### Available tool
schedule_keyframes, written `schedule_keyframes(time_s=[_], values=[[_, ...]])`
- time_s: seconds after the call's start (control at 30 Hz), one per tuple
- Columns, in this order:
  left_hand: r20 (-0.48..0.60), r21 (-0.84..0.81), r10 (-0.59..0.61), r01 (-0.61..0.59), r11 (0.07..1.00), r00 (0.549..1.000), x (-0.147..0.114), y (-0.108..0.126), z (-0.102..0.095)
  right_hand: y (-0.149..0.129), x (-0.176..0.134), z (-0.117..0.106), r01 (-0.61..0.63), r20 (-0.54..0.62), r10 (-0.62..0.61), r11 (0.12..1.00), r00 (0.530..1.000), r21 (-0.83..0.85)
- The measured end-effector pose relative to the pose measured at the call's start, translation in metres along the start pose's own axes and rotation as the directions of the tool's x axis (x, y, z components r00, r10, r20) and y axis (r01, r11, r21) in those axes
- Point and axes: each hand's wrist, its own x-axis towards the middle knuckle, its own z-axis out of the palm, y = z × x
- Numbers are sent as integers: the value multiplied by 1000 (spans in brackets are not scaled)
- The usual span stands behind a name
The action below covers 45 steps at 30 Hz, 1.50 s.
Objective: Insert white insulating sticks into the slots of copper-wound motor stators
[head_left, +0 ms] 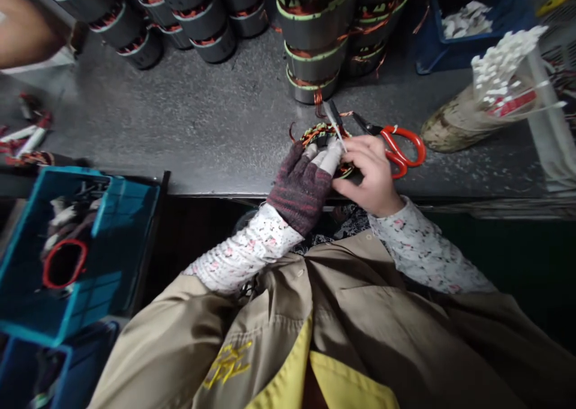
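A ring-shaped motor stator (pixel 320 138) with copper windings and green insulation edges lies near the bench's front edge. My left hand (pixel 302 178), in a dark maroon knitted glove with white coverings on the fingers, is closed over its near side. My right hand (pixel 371 172) is bare and pinches a thin pointed tool (pixel 338 132), pale along its length with a dark part at its far end, over the stator's right side. What the tool's tip touches is hidden by my fingers. Red-handled scissors (pixel 407 147) lie just right of my right hand, blades towards the stator.
Stacked stators (pixel 312 67) stand behind my hands, with more stacks (pixel 211 40) at the back left. A cup of white strips (pixel 483 106) and a blue bin (pixel 450 49) are on the right. A teal crate (pixel 99 277) sits lower left. Another person's arm (pixel 27 28) shows top left.
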Motion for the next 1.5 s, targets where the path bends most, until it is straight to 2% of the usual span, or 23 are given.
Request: schedule_keyframes(time_s=[0.1, 0.17, 0.27, 0.37, 0.43, 0.47, 0.53, 0.57, 0.6, 0.67, 0.7, 0.73, 0.8, 0.87, 0.93, 1.0, 1.07, 1.13, 1.17, 1.23, 1.27, 1.4, 1.5], values=[[268, 138, 138, -180, 974, 953, 10, -13, -28, 14, -14, -9, 79, 135, -60, 986, 989, -146], [451, 164, 132, -228, 960, 883, 24, -19, -43, 24, -15, -9, 85, 157, -64, 988, 986, -131], [678, 223, 16, -227, 948, 735, 49, -22, -58, 34, -12, -5, 78, 167, -67, 995, 984, -65], [787, 189, 46, -312, 931, 615, 68, -26, -62, 29, -11, -2, 81, 157, -71, 995, 985, -62], [787, 133, 162, -421, 897, 595, 72, -32, -62, 17, -13, -7, 131, 140, -116, 986, 983, -105], [767, 111, 228, -475, 873, 599, 71, -36, -60, 11, -15, -12, 158, 122, -141, 978, 982, -138], [669, 77, 359, -541, 838, 651, 63, -46, -56, 2, -19, -29, 185, 3, -190, 956, 982, -229], [590, 46, 421, -549, 834, 689, 58, -52, -52, 3, -21, -40, 160, -123, -200, 947, 972, -279], [504, 6, 469, -546, 837, 725, 52, -59, -48, 8, -22, -52, 102, -289, -196, 944, 937, -313], [372, -72, 525, -540, 839, 766, 43, -71, -39, 29, -22, -81, -69, -611, -119, 959, 782, -275], [319, -109, 540, -536, 837, 779, 39, -76, -33, 44, -21, -97, -151, -716, -45, 966, 696, -208], [268, -139, 548, -531, 836, 792, 36, -79, -27, 60, -18, -112, -215, -764, 40, 968, 644, -131], [138, -181, 546, -521, 834, 827, 31, -80, -14, 84, -12, -137, -288, -744, 170, 957, 646, -31], [-4, -170, 509, -503, 848, 860, 25, -75, -1, 88, -4, -151, -321, -697, 238, 947, 676, 12], [-97, -102, 436, -444, 890, 895, 18, -64, 9, 69, -1, -152, -315, -684, 251, 949, 684, 33], [-137, -24, 338, -344, 939, 931, 10, -50, 15, 36, -4, -142, -277, -684, 210, 961, 698, 13], [-153, 17, 232, -232, 973, 961, 5, -38, 18, 3, -13, -126, -224, -603, 124, 970, 788, -93], [-153, 7, 147, -148, 989, 977, 2, -30, 20, -18, -25, -108, -38, -367, -45, 976, 929, -215], [-147, -8, 116, -118, 993, 982, 1, -28, 21, -23, -31, -99, 83, -218, -132, 972, 967, -219], [-120, -35, 67, -71, 997, 991, -1, -27, 24, -23, -41, -82, 266, 19, -265, 956, 964, -123], [-105, -39, 49, -53, 998, 993, -1, -28, 25, -21, -44, -75, 309, 72, -304, 949, 950, -70], [-94, -43, 14, -18, 999, 995, -4, -28, 26, -9, -51, -63, 290, 119, -287, 957, 950, -6], [-62, -94, 8, -14, 996, 998, -4, -26, 23, -4, -48, -60, 205, 168, -205, 979, 964, 17]])
